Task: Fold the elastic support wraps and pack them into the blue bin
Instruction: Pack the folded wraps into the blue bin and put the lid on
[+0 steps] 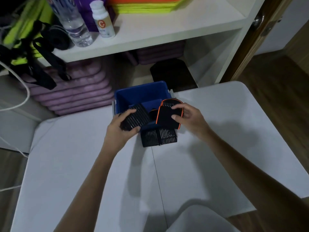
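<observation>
A blue bin [142, 93] stands at the far edge of the white table [83, 164]. My left hand [121, 129] grips a folded black ribbed wrap [136, 117] over the bin's near left corner. My right hand [187, 118] holds a black wrap with orange trim [167, 117] over the bin's right side, thumb on its front. Another folded black ribbed wrap [158, 137] lies against the bin's near wall, on the table between my hands. A dark piece shows inside the bin between the two held wraps.
Behind the table is a white shelf unit [158, 36] with a clear water bottle [73, 24], a white bottle [102, 20], folded yellow and orange cloths, and black straps hanging at left. Purple cushions [75, 91] are stacked below. A wooden door stands at right.
</observation>
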